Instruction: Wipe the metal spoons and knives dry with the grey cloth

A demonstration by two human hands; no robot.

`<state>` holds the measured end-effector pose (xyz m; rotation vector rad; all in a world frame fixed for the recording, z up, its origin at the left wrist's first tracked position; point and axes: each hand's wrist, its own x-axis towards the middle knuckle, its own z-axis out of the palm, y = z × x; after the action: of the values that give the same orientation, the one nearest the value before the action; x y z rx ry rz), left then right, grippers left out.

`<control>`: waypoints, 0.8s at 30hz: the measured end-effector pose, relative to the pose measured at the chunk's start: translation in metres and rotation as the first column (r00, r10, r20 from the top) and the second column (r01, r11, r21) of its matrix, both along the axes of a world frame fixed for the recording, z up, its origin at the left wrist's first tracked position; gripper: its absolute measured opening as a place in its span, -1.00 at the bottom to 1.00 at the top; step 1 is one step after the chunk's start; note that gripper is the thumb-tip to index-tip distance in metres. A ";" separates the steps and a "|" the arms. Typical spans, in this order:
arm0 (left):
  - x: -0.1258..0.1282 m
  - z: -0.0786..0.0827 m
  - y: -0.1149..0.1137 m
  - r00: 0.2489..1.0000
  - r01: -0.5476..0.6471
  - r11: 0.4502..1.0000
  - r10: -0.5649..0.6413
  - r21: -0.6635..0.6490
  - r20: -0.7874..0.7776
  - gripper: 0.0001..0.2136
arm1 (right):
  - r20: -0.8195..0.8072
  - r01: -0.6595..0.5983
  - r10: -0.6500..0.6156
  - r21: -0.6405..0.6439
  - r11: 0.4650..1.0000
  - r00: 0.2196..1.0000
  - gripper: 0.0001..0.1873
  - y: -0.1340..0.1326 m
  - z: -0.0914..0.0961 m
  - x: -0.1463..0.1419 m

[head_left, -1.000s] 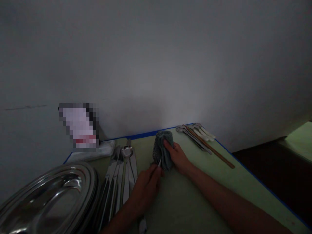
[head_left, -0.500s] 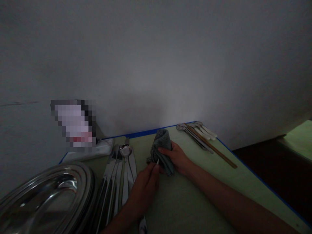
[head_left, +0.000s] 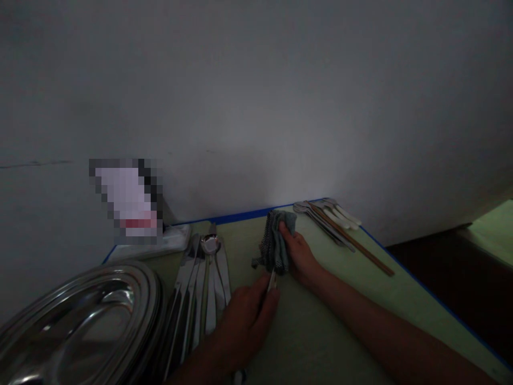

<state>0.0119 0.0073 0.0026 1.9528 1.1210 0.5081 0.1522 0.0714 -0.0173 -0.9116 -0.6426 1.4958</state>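
Note:
My right hand (head_left: 300, 255) is closed on a bunched grey-blue cloth (head_left: 276, 245) held over the pale green table (head_left: 320, 331). My left hand (head_left: 248, 315) is closed on the handle of a thin metal utensil (head_left: 272, 279) whose far end goes into the cloth and is hidden there. Which kind of utensil it is cannot be made out in the dim light.
A row of steel cutlery (head_left: 202, 289) lies left of my hands, beside stacked oval steel platters (head_left: 76, 326). More spoons and wooden chopsticks (head_left: 340, 224) lie at the table's far right corner. A blurred object (head_left: 126, 200) stands by the wall. The table's blue-taped edge (head_left: 433, 299) runs along the right.
My right hand has turned and lifted the cloth more upright around the utensil's end. My left hand has shifted slightly right and nearer with the handle.

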 end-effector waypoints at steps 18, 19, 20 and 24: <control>-0.003 0.001 -0.004 0.959 0.224 0.964 -0.191 0.143 -0.210 -0.68 | -0.121 -0.068 0.065 -0.021 0.997 0.991 -0.65 0.003 0.004 0.004; -0.002 0.001 -0.003 0.963 0.215 0.967 -0.187 0.133 -0.196 -0.69 | -0.122 -0.086 0.084 -0.009 0.996 0.989 -0.66 0.003 0.004 0.004; -0.001 0.000 -0.003 0.969 0.197 0.974 -0.176 0.115 -0.171 -0.69 | -0.122 -0.100 0.099 0.003 0.995 0.988 -0.66 0.003 0.003 0.004; 0.000 -0.002 0.000 0.985 0.135 0.990 -0.131 0.032 -0.114 -0.70 | -0.095 -0.198 0.200 0.033 0.980 0.975 -0.68 0.000 0.000 0.004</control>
<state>0.0120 0.0072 0.0002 2.0959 1.0467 0.3558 0.1561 0.0715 -0.0171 -0.7678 -0.6941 1.6969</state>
